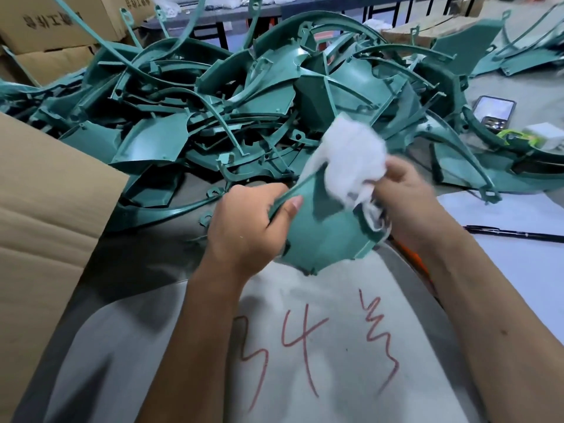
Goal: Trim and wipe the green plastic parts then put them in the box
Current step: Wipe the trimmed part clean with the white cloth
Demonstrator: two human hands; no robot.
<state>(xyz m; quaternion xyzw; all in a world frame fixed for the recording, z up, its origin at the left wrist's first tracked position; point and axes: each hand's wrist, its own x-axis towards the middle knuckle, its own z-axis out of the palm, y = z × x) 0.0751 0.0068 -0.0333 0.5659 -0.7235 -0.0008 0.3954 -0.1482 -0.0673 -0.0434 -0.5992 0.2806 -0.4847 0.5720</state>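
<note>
A curved green plastic part (320, 236) is held up in front of me over my lap. My left hand (247, 221) grips its left edge, thumb on the inner face. My right hand (406, 196) holds a bunched white cloth (351, 160) against the part's upper right side. Behind them a big heap of green plastic parts (213, 117) covers the table. The open cardboard box (45, 209) stands at my left, its flap towards me.
A phone (494, 109) and a small white item (546, 134) lie at the right of the heap. A black pen (512, 233) rests on a white sheet at the right. More cardboard boxes (61, 29) stand at the back left.
</note>
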